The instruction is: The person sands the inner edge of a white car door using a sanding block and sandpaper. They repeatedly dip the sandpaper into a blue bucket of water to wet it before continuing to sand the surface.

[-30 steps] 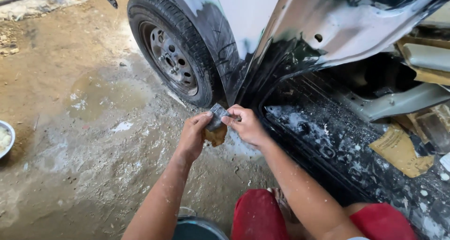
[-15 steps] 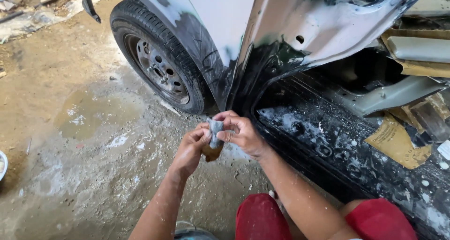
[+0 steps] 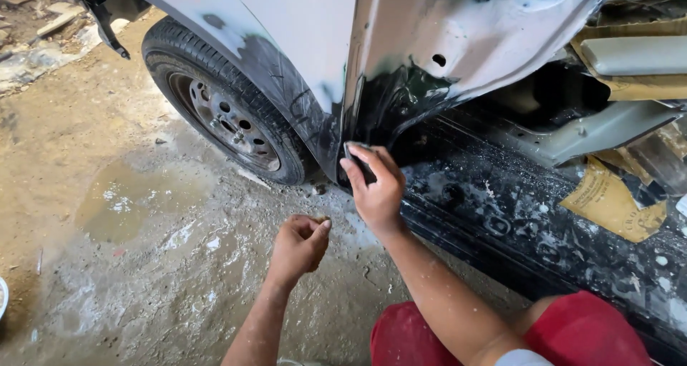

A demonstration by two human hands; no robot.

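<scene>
Now the right hand (image 3: 376,187) has lifted the small dark sanding pad (image 3: 360,163), gripped in its fingers, onto the grey primed car panel's lower edge (image 3: 343,133) beside the black tyre (image 3: 222,101), while the left hand (image 3: 300,243), parted from it, hangs curled over wet concrete (image 3: 143,266).

A black tyre (image 3: 215,87) on a grey steel wheel (image 3: 227,120) stands on the wet, muddy concrete floor (image 3: 129,266). A brown puddle (image 3: 118,201) lies near it. Torn yellowish paper (image 3: 608,201) clings to the dark, speckled door sill (image 3: 544,230).
</scene>
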